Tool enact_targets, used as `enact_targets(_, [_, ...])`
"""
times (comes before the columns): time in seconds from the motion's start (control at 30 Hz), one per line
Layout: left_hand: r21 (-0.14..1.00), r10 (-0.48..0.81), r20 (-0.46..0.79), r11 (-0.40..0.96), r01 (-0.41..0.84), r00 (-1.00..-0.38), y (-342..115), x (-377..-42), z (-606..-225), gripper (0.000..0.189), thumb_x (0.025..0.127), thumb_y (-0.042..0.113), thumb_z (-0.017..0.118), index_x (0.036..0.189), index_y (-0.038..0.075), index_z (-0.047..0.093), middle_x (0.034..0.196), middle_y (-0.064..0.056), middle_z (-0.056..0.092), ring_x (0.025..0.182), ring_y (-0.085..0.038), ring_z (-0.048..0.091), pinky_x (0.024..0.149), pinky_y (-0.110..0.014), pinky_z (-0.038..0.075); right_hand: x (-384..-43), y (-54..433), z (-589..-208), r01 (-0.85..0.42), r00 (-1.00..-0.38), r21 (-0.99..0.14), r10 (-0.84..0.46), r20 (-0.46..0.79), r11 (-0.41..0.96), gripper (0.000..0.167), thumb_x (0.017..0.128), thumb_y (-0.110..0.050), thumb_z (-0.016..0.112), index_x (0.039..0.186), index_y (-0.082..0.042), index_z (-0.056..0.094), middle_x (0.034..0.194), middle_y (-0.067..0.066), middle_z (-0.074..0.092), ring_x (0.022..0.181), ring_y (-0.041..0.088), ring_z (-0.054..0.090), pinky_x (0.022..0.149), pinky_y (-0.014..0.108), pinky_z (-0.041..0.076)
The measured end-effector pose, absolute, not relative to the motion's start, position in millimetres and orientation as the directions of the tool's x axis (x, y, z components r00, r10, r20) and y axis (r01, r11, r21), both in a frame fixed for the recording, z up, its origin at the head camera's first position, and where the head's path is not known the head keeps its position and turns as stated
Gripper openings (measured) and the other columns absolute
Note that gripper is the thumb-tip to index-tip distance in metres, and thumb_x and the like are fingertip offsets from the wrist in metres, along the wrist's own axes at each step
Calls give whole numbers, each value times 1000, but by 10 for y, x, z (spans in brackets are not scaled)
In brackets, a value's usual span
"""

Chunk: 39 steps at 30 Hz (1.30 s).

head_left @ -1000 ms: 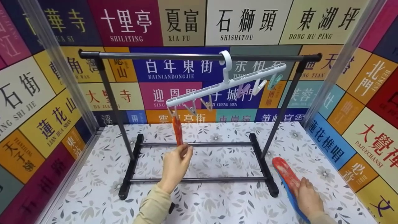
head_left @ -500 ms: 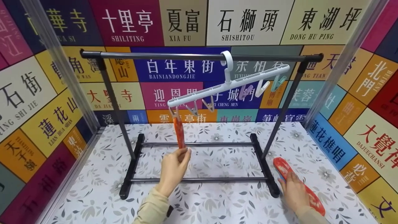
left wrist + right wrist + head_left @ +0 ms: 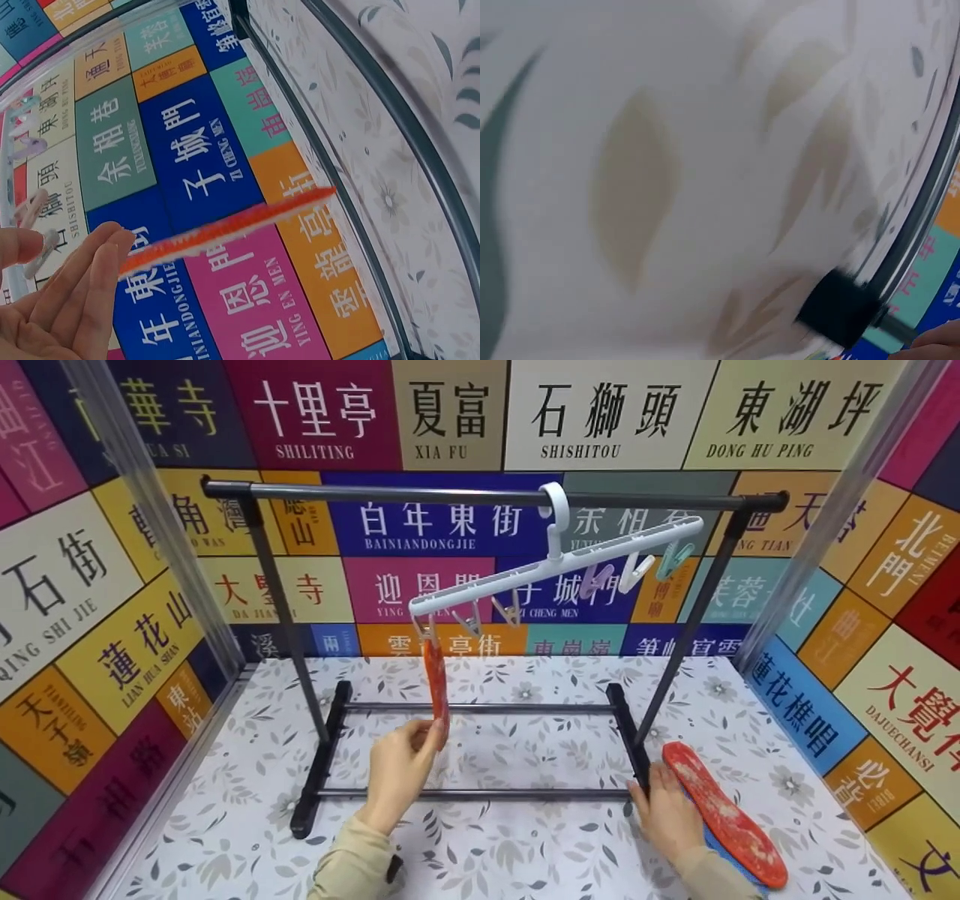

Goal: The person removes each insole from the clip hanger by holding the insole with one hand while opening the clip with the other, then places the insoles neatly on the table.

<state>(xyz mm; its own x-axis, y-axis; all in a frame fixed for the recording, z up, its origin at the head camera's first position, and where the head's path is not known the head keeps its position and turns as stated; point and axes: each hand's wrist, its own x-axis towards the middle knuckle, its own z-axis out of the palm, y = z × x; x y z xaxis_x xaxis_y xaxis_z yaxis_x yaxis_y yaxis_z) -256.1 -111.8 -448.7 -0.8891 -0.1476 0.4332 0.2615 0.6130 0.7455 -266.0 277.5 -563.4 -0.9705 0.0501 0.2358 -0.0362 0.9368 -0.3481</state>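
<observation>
An orange-red insole [image 3: 436, 682] hangs nearly edge-on from the leftmost clip [image 3: 424, 625] of a white clip hanger [image 3: 480, 585]. My left hand [image 3: 405, 765] is beside its lower part; in the left wrist view the thumb stands apart from the straight fingers [image 3: 97, 277], and the insole [image 3: 240, 225] passes behind them. My right hand [image 3: 671, 814] lies over the front of the rack's right foot [image 3: 626, 720], its fingers fairly straight. Beside it a red patterned insole [image 3: 727, 817] rests on the table, with a blue strip [image 3: 739, 864] showing beneath its left edge.
The black rack's top bar [image 3: 390, 495] carries the hanger, which tilts down to the left. Several other clips hang from it, such as a purple clip [image 3: 596, 581] and a green clip [image 3: 675, 559]. Lettered walls [image 3: 600, 416] surround the floral table [image 3: 517, 847].
My right hand has moved left off the red insole, which has been laid flatter. My left hand's pinch on the hanging insole's lower end has loosened, with that end now showing below the fingers.
</observation>
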Motion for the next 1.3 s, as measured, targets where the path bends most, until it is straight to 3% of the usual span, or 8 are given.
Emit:
enact_targets(0.2, [714, -214, 491, 655, 249, -845, -1343, -2630, -4434, 28, 96, 31, 64, 94, 6, 77, 78, -6, 76, 70, -19, 72, 68, -38, 57, -2740, 2494, -5551, -79, -977, -376, 2, 211, 923, 68, 103, -40, 48, 145, 12, 37, 148, 33, 38, 136, 51, 38, 99, 63, 42])
enact_targets(0.43, [710, -251, 506, 665, 232, -825, -1562, -2715, -4349, 28, 97, 32, 63, 96, 7, 77, 79, -6, 76, 69, -20, 72, 68, -41, 57, -2814, 2179, -5489, -172, -958, -369, -67, 280, 914, 67, 102, -40, 51, 143, 11, 41, 147, 30, 44, 136, 46, 42, 99, 61, 44])
enact_targets(0.63, [738, -288, 500, 635, 228, -816, -1635, -2837, -4245, 30, 97, 30, 62, 98, 4, 76, 81, -9, 76, 73, -23, 71, 71, -42, 56, -2881, 1900, -5459, -262, -947, -401, -154, 281, 878, 69, 101, -42, 51, 145, 10, 39, 151, 28, 39, 141, 44, 35, 111, 58, 34])
enact_targets(0.83, [755, -298, 479, 620, 215, -825, -1640, -2934, -4163, 33, 98, 33, 60, 105, 4, 75, 91, -11, 77, 82, -24, 74, 75, -41, 57, -2952, 1584, -5449, -352, -924, -431, -234, 303, 831, 69, 99, -42, 55, 146, 7, 40, 152, 26, 39, 142, 42, 35, 114, 55, 30])
enact_targets(1.3, [767, -306, 507, 587, 259, -806, -1625, -3084, -3984, 39, 100, 32, 57, 117, -1, 69, 107, -19, 73, 97, -29, 73, 83, -42, 58, -3060, 1028, -5421, -418, -905, -466, -316, 284, 779, 79, 98, -52, 53, 151, 2, 32, 157, 22, 32, 146, 38, 30, 114, 53, 32])
